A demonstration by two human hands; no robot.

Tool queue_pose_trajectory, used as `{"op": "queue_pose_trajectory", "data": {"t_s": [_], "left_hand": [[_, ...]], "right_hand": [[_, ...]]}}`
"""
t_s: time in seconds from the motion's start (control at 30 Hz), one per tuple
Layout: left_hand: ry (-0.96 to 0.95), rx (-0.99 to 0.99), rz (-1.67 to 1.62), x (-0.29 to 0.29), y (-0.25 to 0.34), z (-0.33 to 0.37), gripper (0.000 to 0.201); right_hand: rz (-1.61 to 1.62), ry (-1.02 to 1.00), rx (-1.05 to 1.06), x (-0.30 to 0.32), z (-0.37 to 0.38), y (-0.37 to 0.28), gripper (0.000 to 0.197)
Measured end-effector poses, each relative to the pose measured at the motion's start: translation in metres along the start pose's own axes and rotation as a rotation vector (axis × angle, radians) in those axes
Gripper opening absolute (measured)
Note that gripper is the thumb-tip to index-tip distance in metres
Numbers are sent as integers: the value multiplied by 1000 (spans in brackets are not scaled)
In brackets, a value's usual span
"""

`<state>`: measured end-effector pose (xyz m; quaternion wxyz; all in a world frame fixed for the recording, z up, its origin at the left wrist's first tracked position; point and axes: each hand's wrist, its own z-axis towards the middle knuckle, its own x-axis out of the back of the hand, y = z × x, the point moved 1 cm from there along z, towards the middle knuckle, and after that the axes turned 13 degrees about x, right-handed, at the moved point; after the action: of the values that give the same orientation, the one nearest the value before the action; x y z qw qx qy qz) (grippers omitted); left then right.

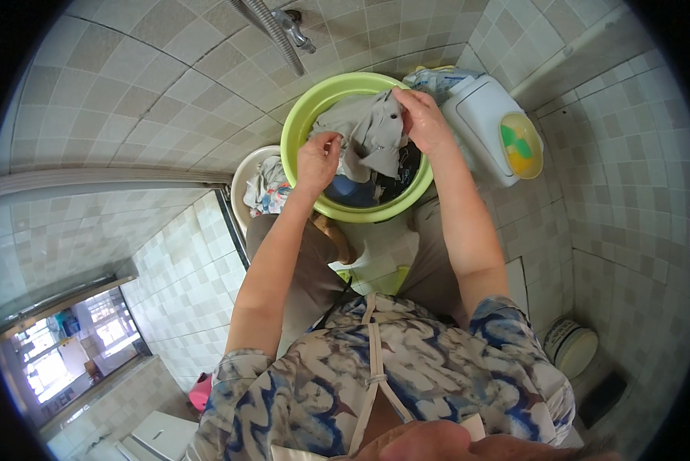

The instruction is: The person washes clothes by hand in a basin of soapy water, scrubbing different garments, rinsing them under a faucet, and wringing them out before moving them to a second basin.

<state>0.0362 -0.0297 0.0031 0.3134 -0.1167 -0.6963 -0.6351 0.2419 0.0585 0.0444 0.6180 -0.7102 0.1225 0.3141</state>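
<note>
A light-green basin (297,100) stands in front of me, filled with laundry. Across the top of it lies a grey garment (372,127) with a dark button near its right edge. My right hand (424,119) pinches that garment by its upper right edge, above the basin's right side. My left hand (319,161) is curled at the garment's left side, thumb and fingers pinched together on its cloth. Beneath the grey cloth, dark-blue and black clothes (395,183) show at the near side; the rest of the pile is hidden.
A cream basin (241,177) with patterned clothes sits at the left. To the right are a white container (479,115) and a yellow-green bowl (523,146). A tap (295,31) and grey hose hang on the tiled wall ahead. A white bucket (571,347) is at lower right.
</note>
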Motion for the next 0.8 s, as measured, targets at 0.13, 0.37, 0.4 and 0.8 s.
{"op": "queue_pose_trajectory", "data": {"t_s": [0.13, 0.37, 0.4, 0.8], "left_hand": [[-153, -180, 90, -18, 32, -9, 37], [-177, 169, -105, -12, -2, 8, 17], [-261, 300, -357, -4, -2, 13, 17], [-110, 410, -878, 81, 105, 59, 12]], "right_hand": [[124, -54, -58, 1, -5, 0, 16], [251, -119, -47, -18, -13, -14, 18], [234, -96, 21, -14, -9, -17, 18], [-795, -374, 231, -8, -2, 11, 38]]}}
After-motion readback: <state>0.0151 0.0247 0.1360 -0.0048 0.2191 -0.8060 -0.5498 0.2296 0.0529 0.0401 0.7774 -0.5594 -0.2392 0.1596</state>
